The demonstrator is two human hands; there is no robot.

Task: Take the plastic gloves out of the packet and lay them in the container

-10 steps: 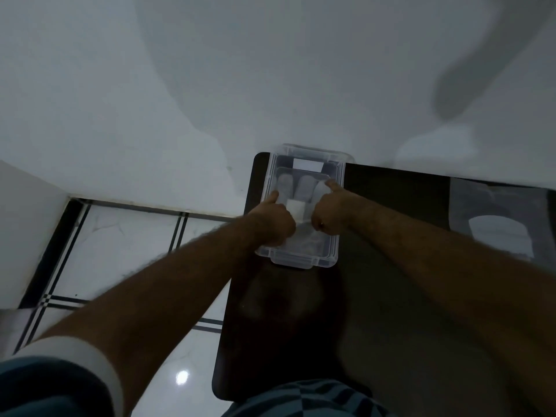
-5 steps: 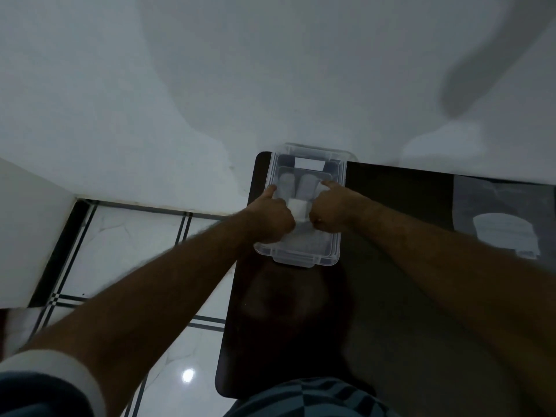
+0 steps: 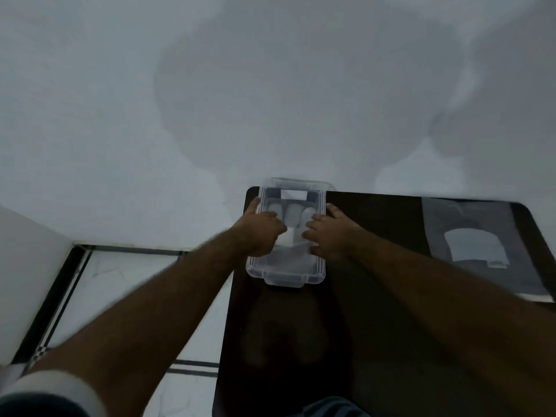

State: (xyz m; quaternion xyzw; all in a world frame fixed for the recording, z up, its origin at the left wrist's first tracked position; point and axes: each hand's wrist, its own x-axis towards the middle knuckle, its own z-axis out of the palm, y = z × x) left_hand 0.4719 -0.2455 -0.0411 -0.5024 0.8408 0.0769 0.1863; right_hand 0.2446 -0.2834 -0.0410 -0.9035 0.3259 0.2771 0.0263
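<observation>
- Plainly, the pale translucent plastic gloves point(image 3: 293, 227) already lie inside the clear rectangular plastic container point(image 3: 285, 276); their finger shapes point toward the far end and the cuff end lies toward the person, so the gloves run along the container's long axis.
- That long axis points straight away from the person, with the near short end toward the body and the far short end at the wall side of the dark, glossy tabletop point(image 3: 376, 296).
- From the left long wall, the left hand point(image 3: 260, 233) reaches in with fingers curled loosely over the glove's left edge, while its thumb runs along the outside of that wall. Whether it actually pinches film I cannot tell through the blur.
- On the opposite side, the right hand point(image 3: 326, 233) mirrors it, with fingers spread and bent over the right long wall, tips resting on or just above the glove. It does not look closed on anything.
- Both hands sit about level along the container's length, one on each side of the gloves, so neither is clearly nearer.
- By my reading the gloves are being flattened; the next move would call for pressing or smoothing along the long axis, then lifting both hands up and outward.
- Well apart, at the table's right end, lies a flat clear plastic packet with a white label point(image 3: 478, 245), nearer the right hand should more gloves be wanted.
</observation>
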